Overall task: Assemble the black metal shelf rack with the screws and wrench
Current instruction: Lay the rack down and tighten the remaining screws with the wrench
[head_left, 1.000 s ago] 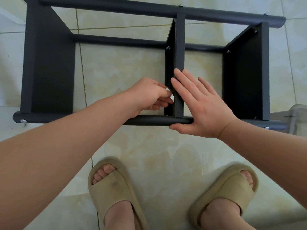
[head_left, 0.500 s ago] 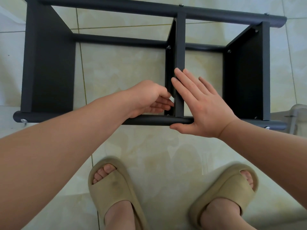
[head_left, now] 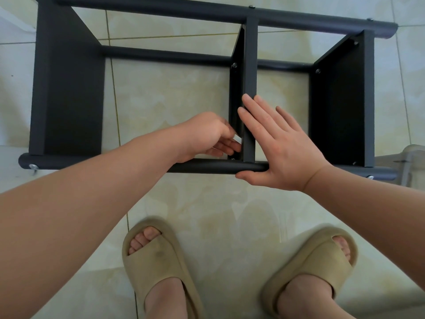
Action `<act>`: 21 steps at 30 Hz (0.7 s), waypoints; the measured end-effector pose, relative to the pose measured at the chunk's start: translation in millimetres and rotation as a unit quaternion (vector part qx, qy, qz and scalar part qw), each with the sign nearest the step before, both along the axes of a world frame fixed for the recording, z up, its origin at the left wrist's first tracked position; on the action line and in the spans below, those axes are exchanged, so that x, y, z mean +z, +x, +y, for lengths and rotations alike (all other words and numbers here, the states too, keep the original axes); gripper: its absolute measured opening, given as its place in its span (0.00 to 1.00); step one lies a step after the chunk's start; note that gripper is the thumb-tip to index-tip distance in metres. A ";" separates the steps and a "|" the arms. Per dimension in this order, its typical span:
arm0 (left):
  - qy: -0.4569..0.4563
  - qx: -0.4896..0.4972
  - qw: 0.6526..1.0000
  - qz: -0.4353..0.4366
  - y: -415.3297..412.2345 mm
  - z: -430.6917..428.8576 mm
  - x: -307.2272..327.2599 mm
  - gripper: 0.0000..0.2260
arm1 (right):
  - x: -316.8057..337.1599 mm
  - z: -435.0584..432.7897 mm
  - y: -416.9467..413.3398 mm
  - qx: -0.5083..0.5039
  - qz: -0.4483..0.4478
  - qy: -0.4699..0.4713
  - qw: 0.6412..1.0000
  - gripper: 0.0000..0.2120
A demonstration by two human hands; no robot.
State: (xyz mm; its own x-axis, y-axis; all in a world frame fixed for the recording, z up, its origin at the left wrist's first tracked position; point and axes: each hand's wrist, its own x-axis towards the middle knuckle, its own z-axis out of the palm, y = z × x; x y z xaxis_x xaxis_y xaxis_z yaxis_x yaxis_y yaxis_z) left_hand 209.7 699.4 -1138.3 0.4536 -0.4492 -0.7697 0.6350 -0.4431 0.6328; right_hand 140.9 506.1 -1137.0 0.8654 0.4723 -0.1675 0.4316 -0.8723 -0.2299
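Observation:
The black metal rack (head_left: 69,88) lies on its side on the tiled floor, with three upright panels between long tubes. My right hand (head_left: 280,148) lies flat and open against the edge of the middle panel (head_left: 249,65), its thumb hooked under the near tube (head_left: 207,168). My left hand (head_left: 204,134) is curled just left of that panel and pinches a small pale tool (head_left: 238,140), apparently the wrench, most of it hidden by the fingers. A screw (head_left: 232,159) sits at the panel's lower corner, right below the fingers.
My two feet in beige sandals (head_left: 158,261) (head_left: 315,261) stand close in front of the rack. A bolt head (head_left: 33,166) sticks out at the near tube's left end. A clear plastic object (head_left: 411,157) shows at the right edge.
My left hand has turned slightly at the middle panel's lower corner; the pale tool, hidden half a second ago, shows again. My right hand has stayed flat in place.

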 end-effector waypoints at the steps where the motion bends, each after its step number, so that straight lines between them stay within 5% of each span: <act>1: 0.000 -0.006 1.000 -0.003 0.2 0.6 -0.1 0.08 | -0.1 0.1 -0.1 0.000 0.000 -0.001 1.000 0.51; 21: 0.033 -0.126 0.986 -0.107 -3.3 6.3 1.5 0.10 | 0.6 0.5 -0.5 -0.003 -0.001 0.004 1.000 0.51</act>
State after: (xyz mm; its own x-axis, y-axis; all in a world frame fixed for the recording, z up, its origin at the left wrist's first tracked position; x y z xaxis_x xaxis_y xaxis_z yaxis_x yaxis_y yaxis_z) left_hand 206.4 705.8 -1136.8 0.4892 -0.5210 -0.6994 0.3538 -0.6145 0.7052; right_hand 140.5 506.7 -1136.4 0.8682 0.4688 -0.1625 0.4274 -0.8729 -0.2352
